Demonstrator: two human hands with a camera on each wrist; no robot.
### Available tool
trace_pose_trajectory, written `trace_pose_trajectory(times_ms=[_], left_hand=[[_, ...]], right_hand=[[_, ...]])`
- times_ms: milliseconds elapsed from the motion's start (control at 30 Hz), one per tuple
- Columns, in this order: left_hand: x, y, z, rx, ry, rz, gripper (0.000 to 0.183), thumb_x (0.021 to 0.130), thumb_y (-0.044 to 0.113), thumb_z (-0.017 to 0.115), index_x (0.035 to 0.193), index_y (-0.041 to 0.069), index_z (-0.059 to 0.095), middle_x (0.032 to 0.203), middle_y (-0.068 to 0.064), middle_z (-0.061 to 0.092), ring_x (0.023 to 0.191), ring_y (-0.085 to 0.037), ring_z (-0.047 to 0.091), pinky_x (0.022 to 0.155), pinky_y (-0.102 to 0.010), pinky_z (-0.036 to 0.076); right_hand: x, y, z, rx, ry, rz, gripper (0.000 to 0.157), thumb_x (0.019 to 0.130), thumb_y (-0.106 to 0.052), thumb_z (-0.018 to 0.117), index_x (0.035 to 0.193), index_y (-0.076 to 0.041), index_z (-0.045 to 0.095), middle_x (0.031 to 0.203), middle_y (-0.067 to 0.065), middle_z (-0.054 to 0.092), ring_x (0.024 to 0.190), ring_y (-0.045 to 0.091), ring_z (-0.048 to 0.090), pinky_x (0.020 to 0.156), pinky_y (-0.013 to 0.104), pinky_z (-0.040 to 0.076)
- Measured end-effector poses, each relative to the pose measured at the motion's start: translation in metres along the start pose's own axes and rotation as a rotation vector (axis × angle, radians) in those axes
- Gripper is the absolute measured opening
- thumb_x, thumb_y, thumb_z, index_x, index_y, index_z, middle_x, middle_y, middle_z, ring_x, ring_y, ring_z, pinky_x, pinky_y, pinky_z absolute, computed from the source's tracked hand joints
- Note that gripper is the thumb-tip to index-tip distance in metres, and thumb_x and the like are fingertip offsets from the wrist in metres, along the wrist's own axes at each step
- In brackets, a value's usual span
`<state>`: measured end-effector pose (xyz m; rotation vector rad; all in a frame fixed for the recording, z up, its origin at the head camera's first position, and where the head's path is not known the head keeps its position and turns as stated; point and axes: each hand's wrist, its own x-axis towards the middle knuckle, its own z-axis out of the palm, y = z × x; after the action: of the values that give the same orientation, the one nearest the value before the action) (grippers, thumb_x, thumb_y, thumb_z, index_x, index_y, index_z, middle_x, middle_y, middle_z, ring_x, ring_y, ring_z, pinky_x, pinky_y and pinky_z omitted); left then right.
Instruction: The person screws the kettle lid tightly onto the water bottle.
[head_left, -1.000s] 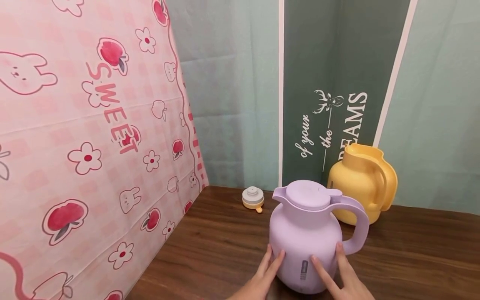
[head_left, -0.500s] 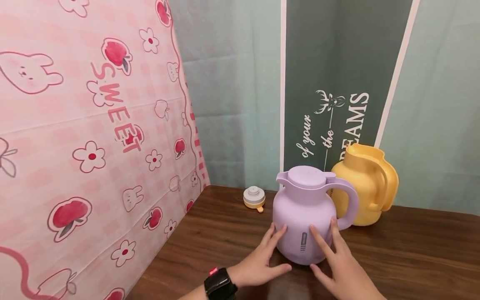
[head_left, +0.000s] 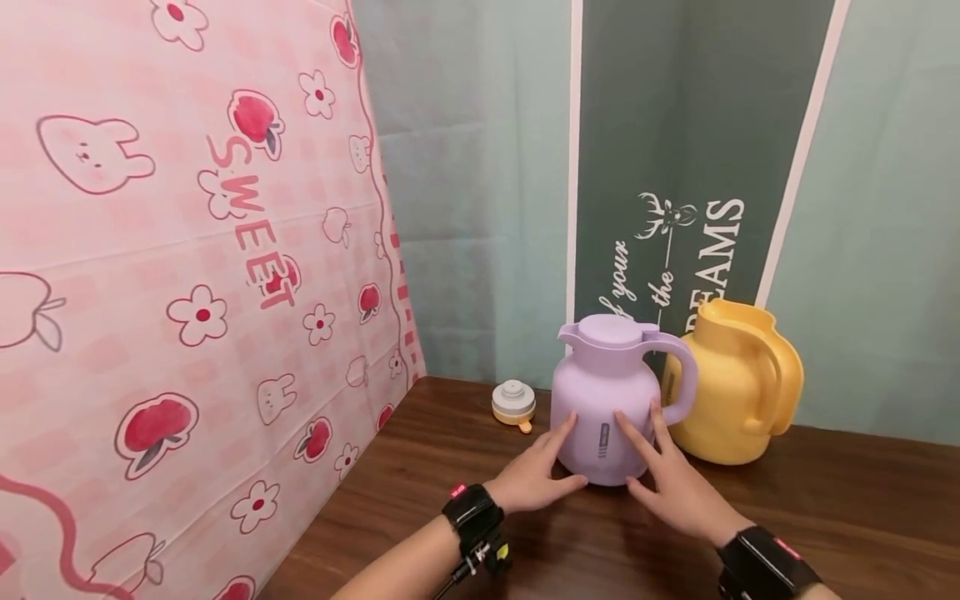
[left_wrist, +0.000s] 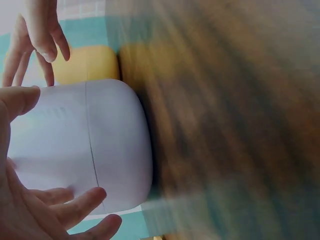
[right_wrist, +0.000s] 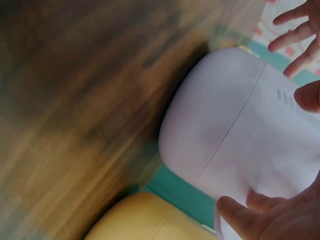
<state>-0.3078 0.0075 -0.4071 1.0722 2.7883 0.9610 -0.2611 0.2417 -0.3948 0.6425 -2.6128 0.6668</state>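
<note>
A purple vacuum jug [head_left: 600, 383] stands upright on the wooden table, its lid on, spout to the left and handle to the right. My left hand [head_left: 531, 477] lies at its near left side, fingers spread and fingertips by the body. On the near right side, my right hand [head_left: 678, 490] has its fingers spread in the same way. Both wrist views show the jug's rounded base between the hands; in the right wrist view, fingertips [right_wrist: 235, 212] rest on or near its side. Neither hand curls round the handle.
A yellow jug [head_left: 731, 392] with an open top stands just behind and right of the purple one. A grey stopper [head_left: 513, 398] with a yellow base lies to the left. Pink printed cloth [head_left: 225, 333] hangs at left, a green curtain [head_left: 465, 250] at the back.
The purple jug has slid away from me toward the back of the table, closer to the yellow jug. Both hands have moved forward with it, and the banded wrists have come into view.
</note>
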Motion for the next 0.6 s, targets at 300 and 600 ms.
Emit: trace_pose_trajectory(times_ms=[300,600], left_hand=[[0.030,-0.001,-0.002,-0.126,0.031,-0.119,0.083,0.088,0.042,0.056,0.148,0.029,0.000,0.149,-0.008,0.027,0.129,-0.019,0.035,0.102,-0.039,0.038],[0.049,-0.005,0.000,-0.170,0.076,-0.194,0.086,0.087,0.043,0.057,0.148,0.025,-0.002,0.148,-0.011,0.030,0.126,-0.022,0.039,0.101,-0.040,0.039]], right_hand=[[0.031,0.014,0.003,0.028,-0.057,0.020,0.085,0.080,-0.004,0.060,0.149,-0.022,0.013,0.146,0.033,-0.016,0.111,0.050,0.044,0.063,0.032,0.046],[0.052,0.021,0.007,0.047,-0.111,0.045,0.086,0.080,-0.004,0.059,0.149,-0.020,0.010,0.144,0.033,-0.021,0.097,0.044,0.053,0.055,0.028,0.043]])
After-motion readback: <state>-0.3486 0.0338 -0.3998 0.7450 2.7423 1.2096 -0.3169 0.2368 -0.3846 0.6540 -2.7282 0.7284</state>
